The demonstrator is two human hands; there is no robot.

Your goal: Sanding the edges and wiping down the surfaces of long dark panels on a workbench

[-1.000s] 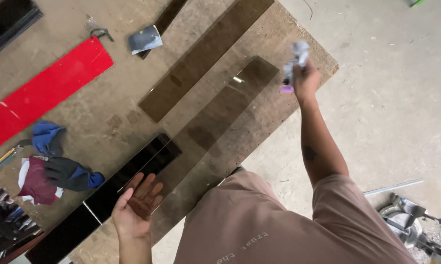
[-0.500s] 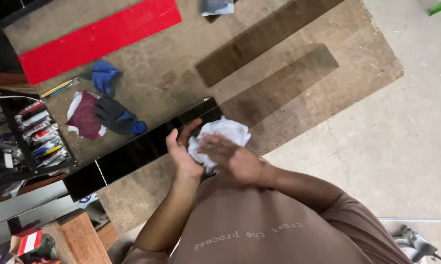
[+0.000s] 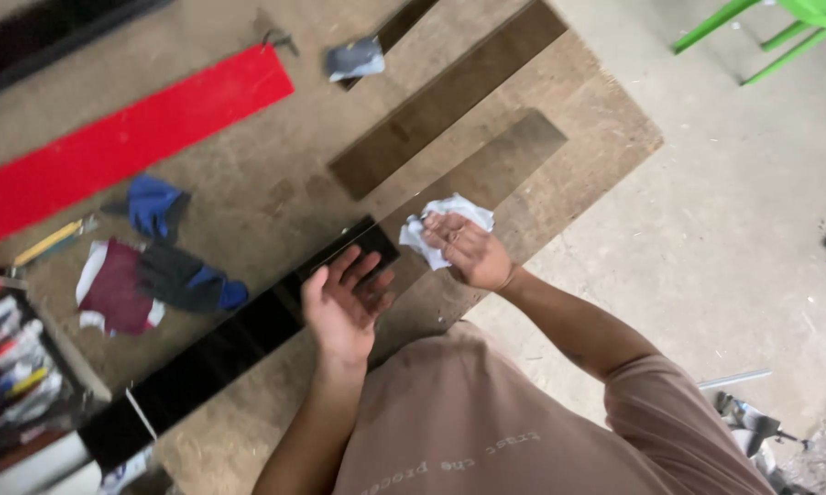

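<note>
The hands, joined on the white cloth (image 3: 445,227) half a second ago, are now being held apart. The cloth is being pinched in the curled fingers (image 3: 449,236) of the right hand (image 3: 472,252), over the brown surface (image 3: 605,137). The left hand (image 3: 344,307) is being held palm up, fingers spread and empty, above the black glossy strip (image 3: 239,344). A red strip (image 3: 129,142) is lying far left.

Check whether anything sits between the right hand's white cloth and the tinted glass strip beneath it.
Nothing visible does. The right hand presses the crumpled white cloth right over the near tinted glass strip, with no tool or scrap between them. The left hand hovers open beside it, above the black strip.
</note>
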